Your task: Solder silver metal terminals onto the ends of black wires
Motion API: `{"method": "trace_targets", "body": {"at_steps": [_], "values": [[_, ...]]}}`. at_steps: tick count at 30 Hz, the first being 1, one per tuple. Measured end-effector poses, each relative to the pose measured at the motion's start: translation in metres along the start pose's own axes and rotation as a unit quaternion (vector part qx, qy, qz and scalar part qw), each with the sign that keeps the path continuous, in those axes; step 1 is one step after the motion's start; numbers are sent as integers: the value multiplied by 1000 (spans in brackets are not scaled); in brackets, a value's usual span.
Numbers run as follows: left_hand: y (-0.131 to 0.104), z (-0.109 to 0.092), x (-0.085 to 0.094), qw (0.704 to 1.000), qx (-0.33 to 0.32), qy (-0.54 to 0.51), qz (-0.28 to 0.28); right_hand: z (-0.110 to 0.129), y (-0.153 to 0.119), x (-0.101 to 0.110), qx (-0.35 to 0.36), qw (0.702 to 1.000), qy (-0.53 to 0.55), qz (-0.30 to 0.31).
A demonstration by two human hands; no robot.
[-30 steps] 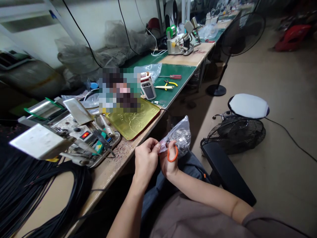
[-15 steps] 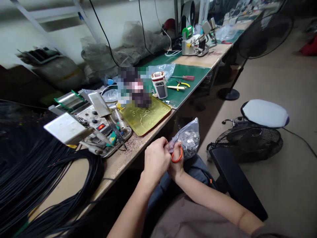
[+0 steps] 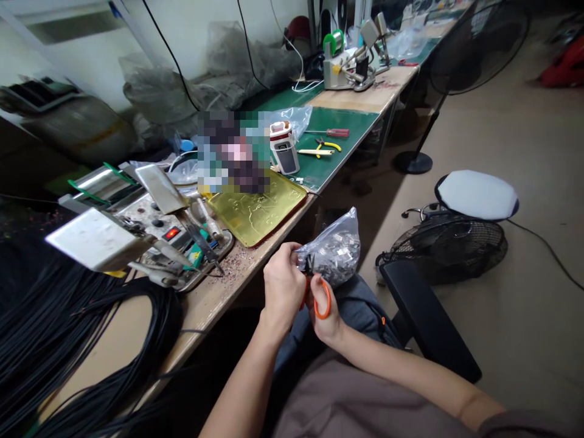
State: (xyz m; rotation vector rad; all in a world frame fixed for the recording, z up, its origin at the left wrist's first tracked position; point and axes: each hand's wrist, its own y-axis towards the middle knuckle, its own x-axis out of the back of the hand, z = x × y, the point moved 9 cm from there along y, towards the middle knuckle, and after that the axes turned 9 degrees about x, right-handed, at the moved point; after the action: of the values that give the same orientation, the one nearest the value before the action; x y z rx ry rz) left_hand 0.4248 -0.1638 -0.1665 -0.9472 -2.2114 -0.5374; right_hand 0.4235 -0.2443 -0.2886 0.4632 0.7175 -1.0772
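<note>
Head camera view shows a long workbench [image 3: 201,316] running from the lower left of the frame to the upper right, its top partly green and partly wood-toned. Black cables [image 3: 41,328] lie heaped and looped over its end at lower left. A standing fan [image 3: 474,61] rises at upper right, and a bench unit [image 3: 157,222] with a lit red switch sits on the wood at left. Right of centre on the floor are a caged fan [image 3: 451,252] and a white-covered seat [image 3: 477,194], next to a black armrest [image 3: 429,316]. A gold tray [image 3: 262,210] rests on the bench at centre, its far part hidden by a pixelated patch. Just below centre, over the person's lap, is a clear bag [image 3: 337,249] filled with small silvery pieces. The left hand [image 3: 283,289] is curled tight on the bag's left end; the right hand [image 3: 327,319] grips orange-handled scissors [image 3: 323,301], thumb at one loop, dark blades pointing up before the bag. Whether the blades touch the plastic cannot be told. Smaller still, a red-handled screwdriver [image 3: 336,132] and yellow-handled pliers [image 3: 329,146] lie on the green surface at upper centre.
</note>
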Motion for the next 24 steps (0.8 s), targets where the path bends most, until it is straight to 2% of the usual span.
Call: {"method": "trace_targets", "body": {"at_steps": [4,11,14,20,24], "values": [[2,1,-2,1000,8,-7,16,-2,-13,-7,-29,998,19,43],[3,0,-1,1000,8,-12,16,5,17,-9,-9,999,20,25],[4,3,-3,1000,18,-13,17,4,21,-8,-13,1000,4,25],[4,2,-6,1000,16,-9,21,8,21,-7,-25,998,-55,36],[3,2,-3,1000,5,-15,15,13,5,0,-47,991,-106,68]]}}
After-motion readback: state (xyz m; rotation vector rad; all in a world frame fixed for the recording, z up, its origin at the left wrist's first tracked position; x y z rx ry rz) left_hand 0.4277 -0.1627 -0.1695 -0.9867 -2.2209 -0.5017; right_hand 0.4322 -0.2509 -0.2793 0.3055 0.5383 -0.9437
